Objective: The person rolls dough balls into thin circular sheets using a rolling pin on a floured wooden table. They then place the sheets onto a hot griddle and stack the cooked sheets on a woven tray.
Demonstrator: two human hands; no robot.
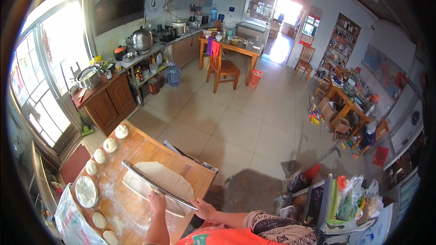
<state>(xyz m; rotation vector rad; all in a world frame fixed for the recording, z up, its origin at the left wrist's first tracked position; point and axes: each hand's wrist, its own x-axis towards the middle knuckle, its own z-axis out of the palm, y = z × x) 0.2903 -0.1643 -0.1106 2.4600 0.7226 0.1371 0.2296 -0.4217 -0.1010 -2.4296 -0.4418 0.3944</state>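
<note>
A large flat sheet of dough (170, 176) lies on a floured wooden board (143, 139) before me. Across it, slanting from upper left to lower right, rests a long metal rolling pin (146, 181). My left hand (157, 201) is on the pin's near side, around its middle, its grip partly hidden. At the pin's lower right end, my right hand (203, 209) holds it with bent fingers. Several round dough pieces (110, 145) line the board's left edge, and a floury bowl-like round (87, 191) sits among them. Loose flour (117, 224) is scattered beside the sheet.
A printed plastic bag (73, 217) lies at the board's lower left. Behind the board stand a wooden cabinet (110, 102) and a counter with a steamer pot (142, 41). A wooden chair (223, 69) is by a dining table. Filled plastic bags (352, 197) are at right.
</note>
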